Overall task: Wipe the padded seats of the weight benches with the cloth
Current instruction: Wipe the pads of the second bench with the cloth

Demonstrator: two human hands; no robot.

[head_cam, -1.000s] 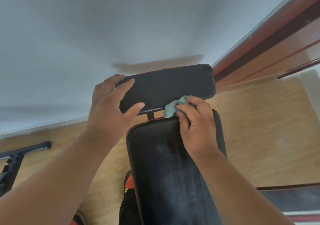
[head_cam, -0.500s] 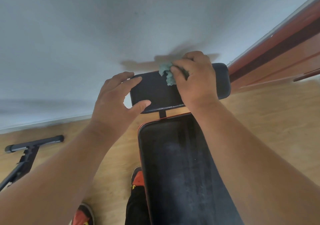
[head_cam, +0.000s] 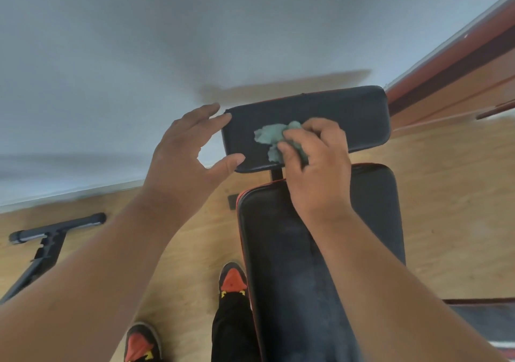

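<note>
cloth (head_cam: 274, 138), clenched in the right hand (head_cam: 317, 166), rubs the head pad (head_cam: 348, 116); left hand (head_cam: 181, 152) open at nine o'clock; long seat (head_cam: 278, 250) looks streaked, likely unfinished.

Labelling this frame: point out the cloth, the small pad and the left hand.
cloth (head_cam: 269, 135), head view, its bunched middle.
small pad (head_cam: 348, 116), head view, bare top surface.
left hand (head_cam: 181, 155), head view, back of hand.

cloth (head_cam: 274, 138): right part covered by the right hand (head_cam: 317, 166); edges blurred.
small pad (head_cam: 334, 116): near middle edge hidden behind that hand.
long pad (head_cam: 281, 264): right side crossed by the right forearm; near end cut off by the picture's bottom edge.
black frame (head_cam: 41, 250): cut off at the left edge.
shoe (head_cam: 140, 345): heel cut off below.
</note>
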